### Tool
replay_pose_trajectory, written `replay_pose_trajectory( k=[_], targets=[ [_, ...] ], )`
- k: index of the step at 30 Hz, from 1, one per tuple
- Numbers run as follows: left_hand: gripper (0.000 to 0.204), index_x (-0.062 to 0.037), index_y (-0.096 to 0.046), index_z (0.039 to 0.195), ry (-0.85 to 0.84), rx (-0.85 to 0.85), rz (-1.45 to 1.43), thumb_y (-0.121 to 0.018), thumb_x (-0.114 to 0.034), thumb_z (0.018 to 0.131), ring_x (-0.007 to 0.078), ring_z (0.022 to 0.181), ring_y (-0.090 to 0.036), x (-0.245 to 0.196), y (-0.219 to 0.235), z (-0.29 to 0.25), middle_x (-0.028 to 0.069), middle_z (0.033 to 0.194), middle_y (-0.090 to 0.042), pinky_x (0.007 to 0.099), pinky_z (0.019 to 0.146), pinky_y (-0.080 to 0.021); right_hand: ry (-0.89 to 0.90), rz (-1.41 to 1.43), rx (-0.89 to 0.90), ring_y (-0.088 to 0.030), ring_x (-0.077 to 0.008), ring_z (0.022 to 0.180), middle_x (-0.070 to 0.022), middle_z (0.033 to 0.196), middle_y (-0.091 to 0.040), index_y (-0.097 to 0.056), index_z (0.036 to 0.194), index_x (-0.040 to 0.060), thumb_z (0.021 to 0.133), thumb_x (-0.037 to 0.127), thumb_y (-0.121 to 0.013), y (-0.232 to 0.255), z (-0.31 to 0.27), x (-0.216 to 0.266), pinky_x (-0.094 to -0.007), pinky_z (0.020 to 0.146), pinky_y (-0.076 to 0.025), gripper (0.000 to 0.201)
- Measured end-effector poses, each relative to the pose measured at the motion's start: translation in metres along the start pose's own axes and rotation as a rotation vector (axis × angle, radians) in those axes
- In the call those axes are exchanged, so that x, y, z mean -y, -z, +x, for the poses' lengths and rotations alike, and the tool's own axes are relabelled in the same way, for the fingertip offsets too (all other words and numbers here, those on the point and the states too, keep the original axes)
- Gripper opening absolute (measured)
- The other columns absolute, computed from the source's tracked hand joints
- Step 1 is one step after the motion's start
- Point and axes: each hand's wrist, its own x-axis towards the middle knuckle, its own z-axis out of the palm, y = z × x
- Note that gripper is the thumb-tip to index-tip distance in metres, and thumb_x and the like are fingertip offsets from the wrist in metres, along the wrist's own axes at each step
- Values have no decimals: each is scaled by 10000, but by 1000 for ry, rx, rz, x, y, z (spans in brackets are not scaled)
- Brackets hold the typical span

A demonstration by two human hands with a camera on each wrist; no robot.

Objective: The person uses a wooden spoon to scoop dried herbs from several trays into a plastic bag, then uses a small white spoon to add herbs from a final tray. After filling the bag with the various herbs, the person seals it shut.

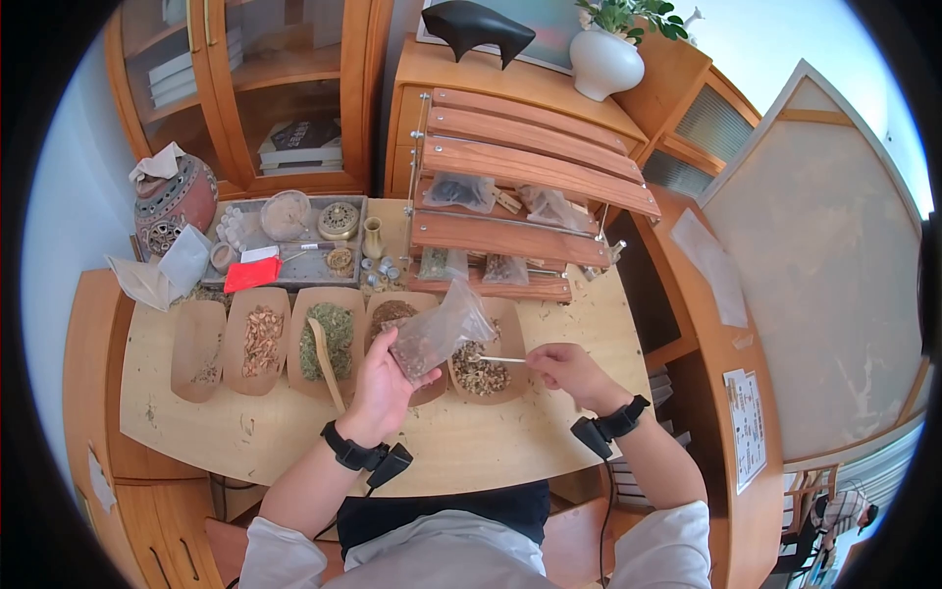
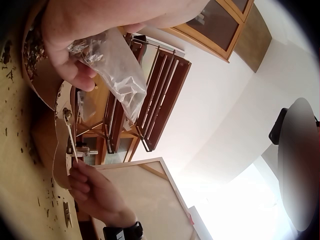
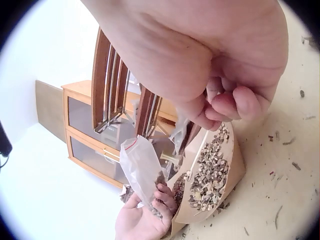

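Observation:
My left hand [image 1: 378,388] holds a clear zip bag [image 1: 446,329] with brown dried bits at its bottom. The bag's empty upper part tilts up and to the right, over the neighbouring paper trays. Between thumb and fingers, my right hand [image 1: 574,373] pinches a thin pale stick-like spoon [image 3: 199,152]. Its far end reaches into the rightmost paper tray [image 3: 239,167], among chopped dried herbs [image 3: 209,177] in brown and cream. From the left wrist side, the spoon's tip [image 2: 68,116] appears small and rounded, close at the tray's rim.
More paper trays hold orange-brown pieces [image 1: 263,339], green leaves [image 1: 339,334] with a wooden scoop [image 1: 324,353], and dark brown bits [image 1: 391,312]. Behind stands a slatted wooden rack [image 1: 510,231] with bagged herbs. A grey tray [image 1: 285,265] bears incense ware. A clothespin [image 2: 67,215] lies right.

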Motion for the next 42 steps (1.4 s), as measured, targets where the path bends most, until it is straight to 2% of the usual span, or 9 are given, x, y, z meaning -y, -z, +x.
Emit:
replay_pose_trajectory(
  k=[9, 13, 16, 19, 24, 27, 32, 39, 42],
  targets=[
    [446, -102, -469, 1332, 6, 15, 14, -401, -409, 1016, 191, 1160, -562, 0, 1, -1, 60, 1303, -578, 403, 895, -481, 187, -34, -150, -418, -45, 598, 48, 712, -508, -663, 1000, -4, 970, 161, -612, 21, -27, 52, -197, 545, -350, 175],
    [441, -110, -469, 1328, 0, 10, 25, -397, -413, 1016, 189, 1166, -559, 0, -4, -3, 57, 1305, -576, 405, 899, -479, 260, -172, -250, -441, -56, 601, 42, 705, -531, -667, 987, -9, 959, 192, -641, 1, -36, 78, -215, 547, -371, 204],
    [441, -118, -468, 1330, 18, 14, 32, -395, -418, 1015, 186, 1169, -558, -1, -6, -4, 52, 1303, -576, 406, 899, -478, 510, -422, -366, -467, -68, 619, 17, 713, -554, -676, 966, -11, 935, 180, -672, -14, -31, 68, -240, 558, -408, 194],
    [434, -122, -474, 1317, 22, 23, 25, -396, -421, 1013, 183, 1168, -557, -1, -4, -4, 49, 1296, -580, 410, 899, -476, 659, -517, -465, -487, -72, 634, -1, 711, -564, -684, 949, -9, 916, 159, -691, -34, -48, 76, -250, 574, -431, 172],
    [402, -131, -489, 1278, -5, -15, -10, -399, -417, 1011, 188, 1143, -573, 1, -3, -4, 46, 1269, -595, 419, 888, -484, 655, -310, -497, -484, -15, 631, 42, 737, -599, -693, 952, 1, 908, 98, -703, -18, -50, 80, -186, 560, -396, 106],
    [392, -130, -497, 1270, -27, -16, -44, -399, -409, 1013, 199, 1140, -580, 4, 1, -2, 51, 1266, -602, 434, 898, -484, 675, -135, -463, -476, -5, 633, 56, 748, -595, -694, 951, -4, 907, 87, -705, -5, -43, 82, -174, 561, -386, 101],
    [405, -111, -506, 1279, -63, 6, -55, -395, -399, 1018, 208, 1167, -574, -1, -5, -5, 57, 1277, -603, 442, 926, -478, 610, -153, -362, -506, -15, 642, 53, 718, -607, -721, 941, 1, 920, 159, -705, 7, -20, 71, -193, 565, -397, 160],
    [396, -109, -494, 1266, -123, 5, -78, -388, -389, 1006, 235, 1113, -572, -2, -8, 1, 75, 1254, -604, 461, 888, -488, 656, -410, -83, -528, -49, 649, 13, 711, -629, -740, 977, 12, 926, 229, -698, 5, 18, 59, -236, 580, -431, 227],
    [400, -119, -490, 1282, -136, 10, -79, -414, -388, 997, 214, 1140, -559, -5, -18, -2, 59, 1261, -599, 451, 891, -485, 731, -571, -52, -549, -118, 636, -70, 717, -640, -725, 978, 11, 930, 228, -682, 2, 20, 64, -281, 592, -451, 226]
  ],
)
